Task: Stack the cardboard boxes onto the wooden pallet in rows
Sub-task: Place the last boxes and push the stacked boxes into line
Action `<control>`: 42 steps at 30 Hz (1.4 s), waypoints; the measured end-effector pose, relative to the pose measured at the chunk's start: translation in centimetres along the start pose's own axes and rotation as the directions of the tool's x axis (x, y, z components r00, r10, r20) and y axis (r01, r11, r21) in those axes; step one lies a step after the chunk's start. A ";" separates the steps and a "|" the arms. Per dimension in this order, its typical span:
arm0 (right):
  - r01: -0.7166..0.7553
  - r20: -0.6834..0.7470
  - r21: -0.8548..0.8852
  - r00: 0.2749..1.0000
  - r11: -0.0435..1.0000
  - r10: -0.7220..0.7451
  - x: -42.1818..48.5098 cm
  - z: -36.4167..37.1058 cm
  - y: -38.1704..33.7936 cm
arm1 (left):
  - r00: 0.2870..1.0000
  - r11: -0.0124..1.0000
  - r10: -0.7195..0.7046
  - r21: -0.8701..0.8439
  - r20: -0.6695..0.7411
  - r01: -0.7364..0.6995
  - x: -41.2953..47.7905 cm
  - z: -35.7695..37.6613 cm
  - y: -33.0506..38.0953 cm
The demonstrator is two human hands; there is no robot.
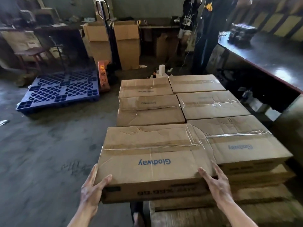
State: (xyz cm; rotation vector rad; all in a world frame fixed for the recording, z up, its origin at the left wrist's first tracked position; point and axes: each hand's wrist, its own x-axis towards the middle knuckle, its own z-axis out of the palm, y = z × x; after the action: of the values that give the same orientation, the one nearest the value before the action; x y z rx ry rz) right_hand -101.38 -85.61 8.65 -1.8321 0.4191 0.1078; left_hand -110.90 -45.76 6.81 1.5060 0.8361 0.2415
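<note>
Both bare hands are clasping the near corners of a brown cardboard box [152, 154] printed with blue Glodway lettering. The left hand [92, 187] is pinching the near left corner, thumb lying on the lid and fingers spread along the side, while the right hand [216, 181] is gripping the near right corner the same way. That box is sitting at the near left of the stack of taped cardboard boxes [211, 104], its right edge lying against the neighbouring box and its lid roughly level with it; whether it is resting on anything beneath I cannot tell. Beyond it the stacked boxes are running away in two columns. Grey, scuffed concrete floor [49, 153] is spreading out to the left, where a blue plastic grid pallet [60, 90] is lying flat with an orange pallet jack [103, 76] standing just beside it. Tall open cardboard cartons [127, 45] are standing by the back wall, and a long dark glossy counter [270, 54] is running along the right side of the dim room.
</note>
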 end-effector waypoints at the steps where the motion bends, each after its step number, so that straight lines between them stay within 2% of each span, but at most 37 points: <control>1: -0.007 0.001 -0.005 1.000 1.000 0.007 0.9 0.7 0.2 | 1.000 1.000 -0.011 0.017 -0.001 0.011 1.2 0.4 -0.3; 9: -0.098 -0.036 -0.108 0.995 0.989 0.095 8.0 4.9 1.3 | 0.995 0.995 -0.096 0.031 0.006 0.096 9.3 4.0 -2.0; 12: -0.130 -0.093 -0.156 0.989 0.979 0.117 9.4 6.0 1.7 | 0.991 0.991 -0.131 0.006 0.013 0.131 10.3 4.6 -3.0; 18: -0.272 -0.241 -0.453 0.954 0.849 0.177 11.0 7.2 3.6 | 0.993 0.988 -0.116 0.100 -0.002 0.116 9.9 5.7 -4.1; 23: -0.246 -0.261 -0.588 0.959 0.771 0.107 11.1 7.5 3.6 | 0.989 0.981 -0.143 0.141 0.037 0.136 10.1 6.3 -4.6; 26: -0.176 -0.215 -0.655 0.976 0.735 0.043 10.9 7.6 3.0 | 0.990 0.964 -0.129 0.242 0.063 0.110 10.1 6.0 -4.4; 30: -0.198 -0.158 -0.640 0.979 0.742 0.126 10.6 7.1 1.7 | 0.989 0.873 -0.103 0.487 0.108 0.038 10.0 5.4 -2.8; 33: -0.138 -0.087 -0.630 0.990 0.764 0.107 9.2 6.4 0.6 | 0.992 0.772 -0.005 0.631 0.128 -0.078 8.9 5.0 -0.6; 37: -0.035 -0.029 -0.666 0.999 0.745 0.021 6.2 5.1 -2.0 | 0.974 0.717 0.176 0.660 0.139 -0.224 5.7 4.7 3.2; 42: 0.119 0.052 -0.687 0.992 0.717 -0.115 2.1 4.3 -8.2 | 0.908 0.610 0.380 0.691 0.175 -0.388 0.3 3.0 9.9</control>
State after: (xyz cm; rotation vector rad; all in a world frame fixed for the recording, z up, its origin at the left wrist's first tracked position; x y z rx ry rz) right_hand -96.07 -80.01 14.26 -2.5998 0.2664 0.2018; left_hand -105.42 -46.92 15.48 2.4446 0.5984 0.2330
